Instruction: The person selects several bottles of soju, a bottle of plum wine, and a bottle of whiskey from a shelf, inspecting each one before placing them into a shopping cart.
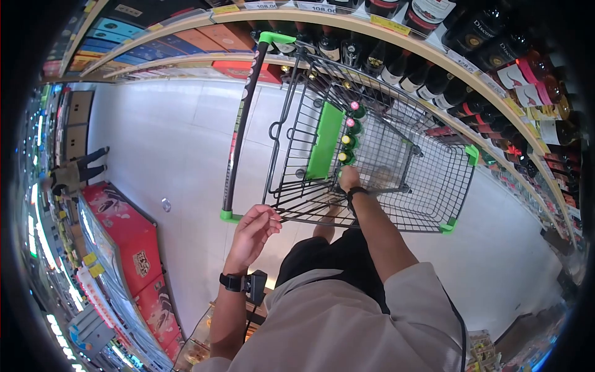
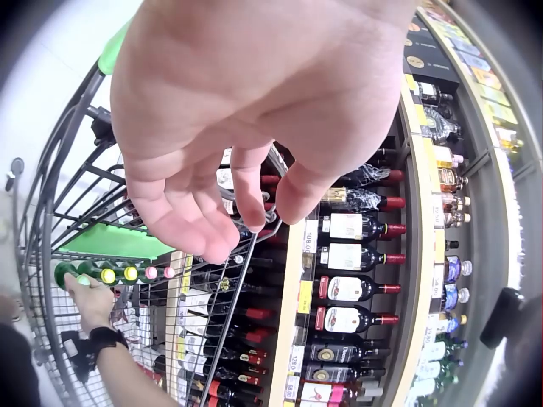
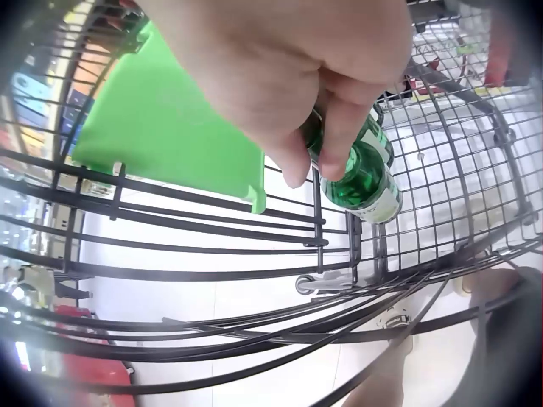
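Note:
Inside the shopping cart [image 1: 448,224], my right hand [image 1: 351,180] grips a green glass bottle [image 3: 363,180] near its top. In the right wrist view the bottle leans a little, its pale label and base pointing away from the fingers. Several more green bottles [image 1: 353,127] with yellow and pink caps stand in a row beside that hand, along the green plastic flap [image 1: 325,141]. My left hand [image 1: 248,240] holds nothing. Its fingers hang loosely curled, palm up, close to the near end of the cart handle [image 1: 242,124]; the left wrist view shows the fingers overlapping the cart's wire side.
Shelves of wine bottles [image 1: 403,68] run along the cart's far side, with a wooden shelf edge [image 1: 434,46] bearing price tags. Boxed goods [image 1: 204,40] fill the shelves at upper left. A red display stand [image 1: 139,263] and a person [image 1: 68,177] are to the left.

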`<state>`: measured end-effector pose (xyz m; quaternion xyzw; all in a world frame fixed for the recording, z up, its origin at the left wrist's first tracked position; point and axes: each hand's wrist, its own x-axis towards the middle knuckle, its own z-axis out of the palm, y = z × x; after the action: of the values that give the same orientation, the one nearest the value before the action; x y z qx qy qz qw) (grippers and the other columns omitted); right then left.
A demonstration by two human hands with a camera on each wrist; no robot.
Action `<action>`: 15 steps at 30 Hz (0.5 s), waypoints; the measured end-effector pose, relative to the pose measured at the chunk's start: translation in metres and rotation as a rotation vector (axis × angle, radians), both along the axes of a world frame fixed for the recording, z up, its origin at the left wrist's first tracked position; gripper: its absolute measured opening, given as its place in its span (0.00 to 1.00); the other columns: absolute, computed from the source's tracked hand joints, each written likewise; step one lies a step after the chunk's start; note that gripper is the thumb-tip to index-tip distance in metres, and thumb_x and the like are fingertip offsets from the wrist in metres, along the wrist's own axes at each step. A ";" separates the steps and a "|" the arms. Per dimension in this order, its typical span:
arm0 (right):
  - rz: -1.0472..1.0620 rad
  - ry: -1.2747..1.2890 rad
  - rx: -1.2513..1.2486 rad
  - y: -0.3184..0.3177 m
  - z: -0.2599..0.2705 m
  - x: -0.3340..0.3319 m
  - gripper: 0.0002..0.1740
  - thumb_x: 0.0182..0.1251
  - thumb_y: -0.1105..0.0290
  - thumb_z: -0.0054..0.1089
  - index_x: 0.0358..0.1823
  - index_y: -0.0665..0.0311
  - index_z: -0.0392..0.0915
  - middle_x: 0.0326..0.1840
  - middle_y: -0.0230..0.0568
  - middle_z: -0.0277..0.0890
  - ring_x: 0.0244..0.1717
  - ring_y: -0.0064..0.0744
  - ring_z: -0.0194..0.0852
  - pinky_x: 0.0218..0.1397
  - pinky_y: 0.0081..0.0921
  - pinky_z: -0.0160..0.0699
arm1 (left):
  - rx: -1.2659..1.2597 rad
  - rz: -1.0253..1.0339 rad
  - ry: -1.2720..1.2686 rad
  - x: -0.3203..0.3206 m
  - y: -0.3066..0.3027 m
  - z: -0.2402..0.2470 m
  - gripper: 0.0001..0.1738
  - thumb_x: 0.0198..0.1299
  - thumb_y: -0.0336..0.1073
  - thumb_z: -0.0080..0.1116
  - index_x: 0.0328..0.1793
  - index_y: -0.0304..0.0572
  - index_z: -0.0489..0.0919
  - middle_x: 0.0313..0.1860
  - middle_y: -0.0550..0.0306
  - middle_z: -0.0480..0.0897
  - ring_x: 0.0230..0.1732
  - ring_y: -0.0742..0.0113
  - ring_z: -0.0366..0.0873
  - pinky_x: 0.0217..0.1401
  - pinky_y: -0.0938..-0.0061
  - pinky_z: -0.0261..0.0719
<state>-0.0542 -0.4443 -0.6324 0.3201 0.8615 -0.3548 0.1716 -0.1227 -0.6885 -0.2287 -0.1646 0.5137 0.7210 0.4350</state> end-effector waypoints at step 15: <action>0.089 0.087 -0.118 0.053 0.050 0.030 0.19 0.53 0.77 0.65 0.49 0.67 0.84 0.45 0.56 0.85 0.48 0.52 0.85 0.50 0.39 0.84 | 0.076 -0.101 0.060 -0.007 0.019 0.011 0.09 0.76 0.35 0.50 0.54 0.40 0.75 0.48 0.53 0.82 0.46 0.67 0.81 0.51 0.73 0.77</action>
<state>-0.0237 -0.3918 -0.5823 0.2549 0.8592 -0.4105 0.1681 -0.1299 -0.6696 -0.2180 -0.1003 0.5061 0.7218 0.4612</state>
